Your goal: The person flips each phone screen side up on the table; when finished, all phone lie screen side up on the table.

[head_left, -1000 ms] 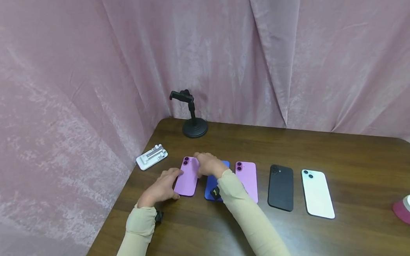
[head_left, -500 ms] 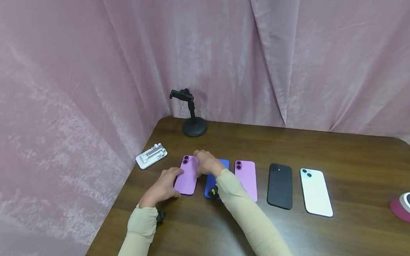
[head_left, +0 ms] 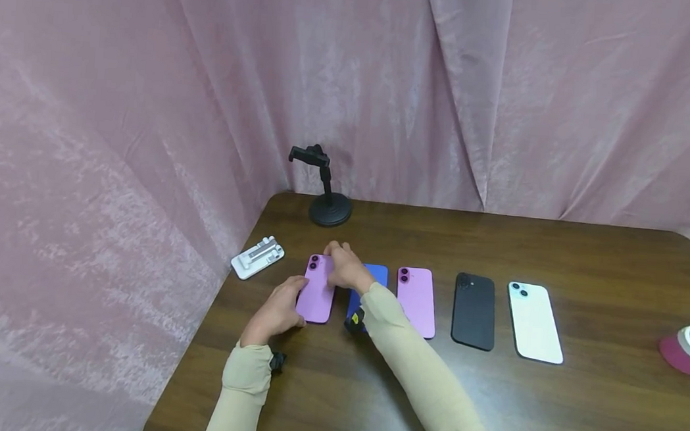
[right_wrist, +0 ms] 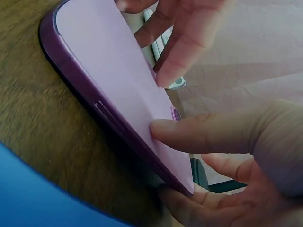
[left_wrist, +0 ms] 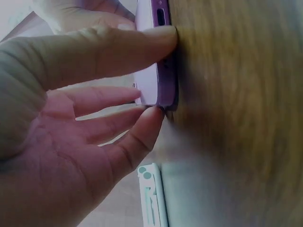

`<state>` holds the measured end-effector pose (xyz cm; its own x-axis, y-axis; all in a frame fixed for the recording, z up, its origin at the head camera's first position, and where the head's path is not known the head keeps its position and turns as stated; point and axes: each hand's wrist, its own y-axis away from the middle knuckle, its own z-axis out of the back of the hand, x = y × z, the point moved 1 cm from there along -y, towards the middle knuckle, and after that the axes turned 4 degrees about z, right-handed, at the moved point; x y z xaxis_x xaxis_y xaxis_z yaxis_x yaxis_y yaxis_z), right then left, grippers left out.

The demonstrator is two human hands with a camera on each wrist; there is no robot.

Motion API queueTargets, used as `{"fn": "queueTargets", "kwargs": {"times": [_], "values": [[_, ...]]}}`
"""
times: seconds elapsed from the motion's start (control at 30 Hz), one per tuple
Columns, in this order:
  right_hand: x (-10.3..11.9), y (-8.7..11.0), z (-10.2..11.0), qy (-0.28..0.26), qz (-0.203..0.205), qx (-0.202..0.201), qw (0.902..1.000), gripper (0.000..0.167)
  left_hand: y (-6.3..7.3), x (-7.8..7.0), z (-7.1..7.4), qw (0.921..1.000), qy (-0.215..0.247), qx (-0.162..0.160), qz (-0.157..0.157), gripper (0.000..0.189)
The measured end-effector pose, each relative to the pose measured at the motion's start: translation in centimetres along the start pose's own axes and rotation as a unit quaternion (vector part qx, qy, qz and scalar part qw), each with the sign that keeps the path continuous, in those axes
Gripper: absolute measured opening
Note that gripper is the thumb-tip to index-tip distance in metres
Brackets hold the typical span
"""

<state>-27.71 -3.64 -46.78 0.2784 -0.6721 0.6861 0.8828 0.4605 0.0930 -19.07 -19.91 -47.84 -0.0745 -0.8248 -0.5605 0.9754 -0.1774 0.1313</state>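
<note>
A lilac smartphone (head_left: pixel 316 299), camera side up, lies between both hands at the left of a row of phones. My left hand (head_left: pixel 276 309) grips its lower left corner; in the left wrist view the thumb (left_wrist: pixel 156 40) is at the end with the charging port and the fingers along the side. My right hand (head_left: pixel 346 268) pinches the upper right part. In the right wrist view its thumb (right_wrist: pixel 170 132) lies on the phone's back near the camera lenses, other fingers reaching under the corner. A shadow shows beneath that long edge. A blue phone (head_left: pixel 377 274) is partly hidden by the right forearm.
Right of the blue phone lie a second lilac phone (head_left: pixel 417 302), a black phone (head_left: pixel 473 312) and a white phone (head_left: pixel 536 323). A white folding stand (head_left: pixel 257 257) is at the left edge, a black phone stand (head_left: pixel 330 209) behind. A magenta-and-white round object (head_left: pixel 689 348) sits far right.
The right hand has shifted slightly away from the body, its thumb now over the phone's back. The lilac phone has moved a little in the same direction, the left hand still at its corner.
</note>
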Motion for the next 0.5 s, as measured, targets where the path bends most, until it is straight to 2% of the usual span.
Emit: {"fn": "queueTargets", "kwargs": {"times": [0.17, 0.27, 0.4, 0.5], "values": [[-0.1, 0.0, 0.0, -0.028, -0.001, -0.014, 0.9995, 0.073, 0.0, 0.0, 0.1, 1.0000, 0.000, 0.001, 0.002, 0.083], [-0.5, 0.3, 0.0, -0.052, 0.007, -0.029, 0.9982, 0.073, 0.1, -0.1, 0.0, 0.9999, 0.000, 0.013, 0.010, 0.082], [-1.1, 0.7, 0.3, -0.091, 0.018, -0.061, 0.9939, 0.071, 0.1, -0.1, -0.2, 0.9995, 0.006, 0.025, 0.016, 0.081], [-1.0, 0.9, 0.6, -0.116, 0.015, -0.078, 0.9900, 0.069, 0.0, -0.2, -0.2, 0.9995, 0.015, 0.022, 0.020, 0.081]]}}
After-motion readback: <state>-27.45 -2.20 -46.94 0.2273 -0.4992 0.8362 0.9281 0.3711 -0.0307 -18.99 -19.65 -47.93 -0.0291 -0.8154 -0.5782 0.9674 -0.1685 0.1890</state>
